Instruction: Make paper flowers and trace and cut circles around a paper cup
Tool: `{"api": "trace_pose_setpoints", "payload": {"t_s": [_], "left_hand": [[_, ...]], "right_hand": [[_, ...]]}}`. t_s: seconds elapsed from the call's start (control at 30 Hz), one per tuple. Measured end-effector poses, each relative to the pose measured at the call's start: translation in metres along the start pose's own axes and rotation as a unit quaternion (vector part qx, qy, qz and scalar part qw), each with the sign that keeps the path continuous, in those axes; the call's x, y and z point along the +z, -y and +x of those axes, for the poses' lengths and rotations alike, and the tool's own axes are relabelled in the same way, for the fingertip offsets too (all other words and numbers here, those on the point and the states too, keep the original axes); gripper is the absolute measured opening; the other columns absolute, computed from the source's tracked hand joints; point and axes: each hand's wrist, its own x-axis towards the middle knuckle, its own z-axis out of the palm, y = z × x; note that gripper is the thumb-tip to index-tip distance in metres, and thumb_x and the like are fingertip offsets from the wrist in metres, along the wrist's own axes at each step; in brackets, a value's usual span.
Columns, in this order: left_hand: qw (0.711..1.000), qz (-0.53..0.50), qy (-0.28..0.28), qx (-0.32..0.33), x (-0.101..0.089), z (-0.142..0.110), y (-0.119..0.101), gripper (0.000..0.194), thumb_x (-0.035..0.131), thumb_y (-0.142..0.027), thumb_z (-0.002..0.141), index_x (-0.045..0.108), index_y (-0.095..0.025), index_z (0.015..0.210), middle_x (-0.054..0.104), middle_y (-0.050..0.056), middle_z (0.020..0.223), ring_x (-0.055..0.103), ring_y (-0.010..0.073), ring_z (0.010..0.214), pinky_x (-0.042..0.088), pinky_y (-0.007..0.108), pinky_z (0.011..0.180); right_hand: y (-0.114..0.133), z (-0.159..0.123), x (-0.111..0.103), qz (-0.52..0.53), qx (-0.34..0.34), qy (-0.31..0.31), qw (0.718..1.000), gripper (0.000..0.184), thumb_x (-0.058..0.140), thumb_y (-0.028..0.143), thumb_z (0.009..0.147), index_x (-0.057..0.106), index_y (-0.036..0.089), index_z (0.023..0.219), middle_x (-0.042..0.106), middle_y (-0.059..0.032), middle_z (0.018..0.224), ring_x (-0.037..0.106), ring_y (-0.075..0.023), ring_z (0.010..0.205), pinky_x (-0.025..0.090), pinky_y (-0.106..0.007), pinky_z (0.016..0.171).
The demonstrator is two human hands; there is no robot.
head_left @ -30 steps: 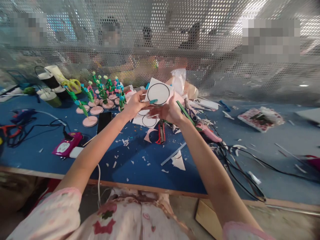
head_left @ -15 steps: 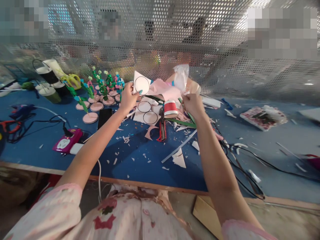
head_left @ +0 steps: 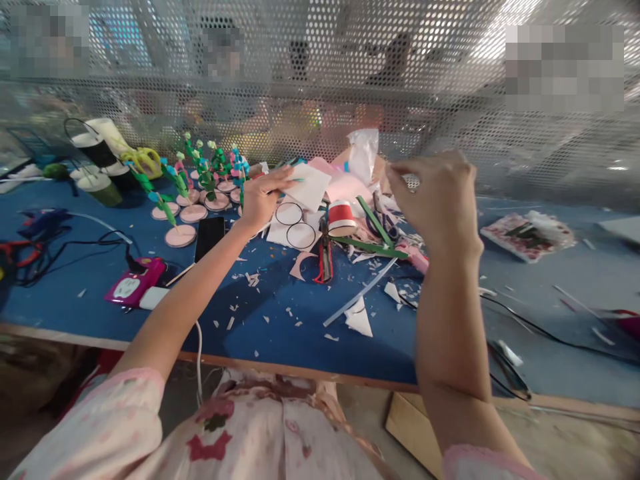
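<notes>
My left hand [head_left: 265,197] is closed on the edge of a piece of white card [head_left: 311,189], tilted over the heap of scraps. Just below it lies another white sheet with two black drawn circles [head_left: 301,235]. My right hand [head_left: 435,193] is raised to the right of the heap, fingers curled together as in a pinch; whether anything is between them cannot be seen. Between the hands stand a red and white paper cup [head_left: 341,219] and a red-handled cutter knife [head_left: 325,260]. Green strips [head_left: 375,222] and pink paper [head_left: 347,183] lie behind and beside the cup.
Small green and blue craft plants on pink round bases [head_left: 181,235] stand at left. Near them are a black phone [head_left: 209,238], a purple charger [head_left: 143,280] and yellow-handled scissors [head_left: 149,162]. Paper scraps [head_left: 359,317] litter the blue table. A perforated metal panel [head_left: 320,100] rises behind.
The white card has moved right and tilted, so its drawn circle no longer shows. My right hand has lifted away to the right from the clear plastic, uncovering the scraps there.
</notes>
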Motion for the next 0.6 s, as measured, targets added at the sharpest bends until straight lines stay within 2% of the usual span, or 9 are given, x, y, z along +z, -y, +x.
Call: {"api": "trace_pose_setpoints", "payload": {"t_s": [0.07,0.2,0.27,0.3,0.37,0.4,0.5,0.6], "left_hand": [[1.0,-0.003,-0.003,0.003,-0.001,-0.001,0.0,0.028,0.057,-0.006,0.076,0.075,-0.027,0.081,0.073,-0.002,0.106,0.063,0.0185,0.112,0.045,0.043,0.105],[1.0,0.004,-0.001,-0.005,-0.001,0.0,-0.009,0.023,0.06,-0.009,0.077,0.075,-0.025,0.084,0.074,0.0,0.104,0.065,0.0206,0.108,0.048,0.042,0.102],[0.999,0.004,0.01,-0.037,0.0,0.001,-0.014,0.019,0.063,-0.013,0.077,0.074,-0.023,0.089,0.074,0.002,0.101,0.066,0.0225,0.105,0.049,0.041,0.1],[0.998,-0.004,0.017,-0.058,0.0,0.002,-0.017,0.018,0.066,-0.017,0.076,0.074,-0.021,0.092,0.074,0.003,0.099,0.066,0.0234,0.103,0.05,0.041,0.097],[0.993,-0.04,0.042,-0.106,0.002,0.004,-0.02,0.031,0.072,-0.024,0.072,0.069,-0.018,0.103,0.074,0.005,0.095,0.068,0.0246,0.098,0.054,0.041,0.091],[0.988,-0.066,0.059,-0.129,0.002,0.005,-0.021,0.043,0.075,-0.028,0.069,0.066,-0.017,0.11,0.074,0.005,0.093,0.068,0.0249,0.095,0.055,0.041,0.087],[0.969,-0.124,0.11,-0.18,0.002,0.008,-0.023,0.075,0.081,-0.034,0.06,0.053,-0.018,0.128,0.073,0.006,0.093,0.069,0.026,0.093,0.058,0.041,0.081],[0.961,-0.146,0.154,-0.177,0.001,0.008,-0.028,0.088,0.084,-0.029,0.057,0.045,-0.023,0.136,0.069,0.008,0.108,0.066,0.0271,0.101,0.057,0.039,0.083]], "right_hand": [[-0.003,0.003,0.007,-0.035,0.001,0.001,0.999,0.028,0.048,0.026,0.089,0.073,0.012,0.088,0.07,-0.0166,0.086,0.06,-0.0312,0.098,0.043,-0.049,0.092],[-0.013,0.009,0.027,0.051,0.003,0.006,0.999,0.026,0.052,0.031,0.088,0.069,0.014,0.097,0.068,-0.01,0.08,0.063,-0.0229,0.083,0.047,-0.043,0.087],[-0.016,0.01,0.04,0.107,0.011,0.029,0.994,0.036,0.058,0.035,0.084,0.063,0.012,0.111,0.068,-0.0124,0.094,0.064,-0.0234,0.088,0.049,-0.043,0.086],[-0.017,0.011,0.047,0.135,-0.002,0.034,0.99,0.046,0.063,0.037,0.08,0.058,0.013,0.119,0.065,-0.0142,0.106,0.062,-0.025,0.097,0.049,-0.044,0.087],[-0.018,0.011,0.061,0.199,-0.037,0.045,0.978,0.07,0.072,0.044,0.071,0.048,0.018,0.132,0.057,-0.0148,0.126,0.057,-0.0275,0.11,0.05,-0.046,0.088],[-0.017,0.011,0.067,0.24,-0.044,0.056,0.968,0.077,0.074,0.046,0.068,0.045,0.02,0.133,0.056,-0.0143,0.129,0.057,-0.0274,0.111,0.051,-0.046,0.088],[-0.013,0.01,0.08,0.372,-0.004,0.1,0.923,0.07,0.075,0.049,0.066,0.052,0.017,0.124,0.067,-0.0111,0.106,0.066,-0.0234,0.093,0.055,-0.043,0.084],[-0.009,0.009,0.084,0.447,0.054,0.111,0.886,0.06,0.076,0.047,0.063,0.059,0.015,0.111,0.07,-0.0057,0.082,0.07,-0.0211,0.078,0.057,-0.042,0.081]]}}
